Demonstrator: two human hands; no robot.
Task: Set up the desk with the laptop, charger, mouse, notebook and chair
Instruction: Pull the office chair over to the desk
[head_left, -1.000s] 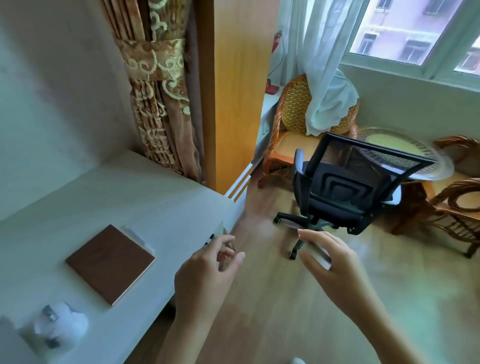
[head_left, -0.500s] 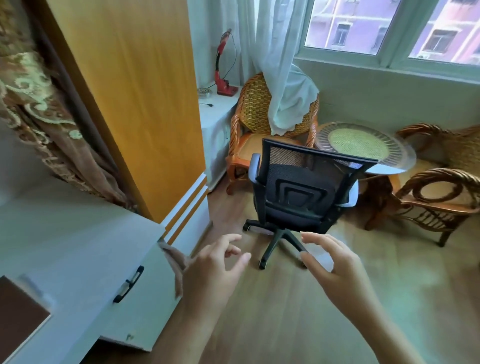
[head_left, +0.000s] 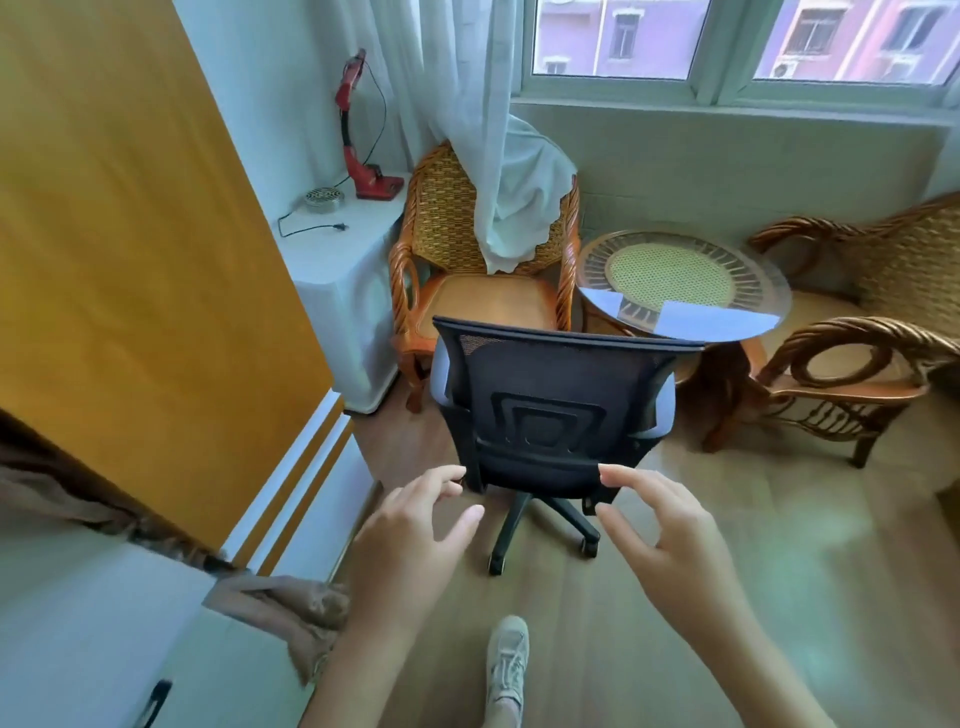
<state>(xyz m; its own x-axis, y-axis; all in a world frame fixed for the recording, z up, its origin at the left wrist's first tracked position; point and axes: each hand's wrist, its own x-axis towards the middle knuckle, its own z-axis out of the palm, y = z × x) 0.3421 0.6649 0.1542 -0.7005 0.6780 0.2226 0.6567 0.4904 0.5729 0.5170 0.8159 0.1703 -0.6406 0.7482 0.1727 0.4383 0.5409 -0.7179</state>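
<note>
Reaching with left hand (head_left: 415, 525) and right hand (head_left: 660, 519), both spread wide and empty, toward black office chair (head_left: 550, 410) standing mid-floor, far from white desk (head_left: 78, 623) near left; chair not yet fetched.

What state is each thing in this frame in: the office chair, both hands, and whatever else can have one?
Office chair: upright on its castors, back toward the camera, not held.
Left hand: open, fingers spread, empty, short of the chair.
Right hand: open, empty, reaching for the chair.
Red desk lamp: upright; lit or not, cannot tell.
Loose plug: lying unplugged on the white cabinet.
Window: shut.
</note>
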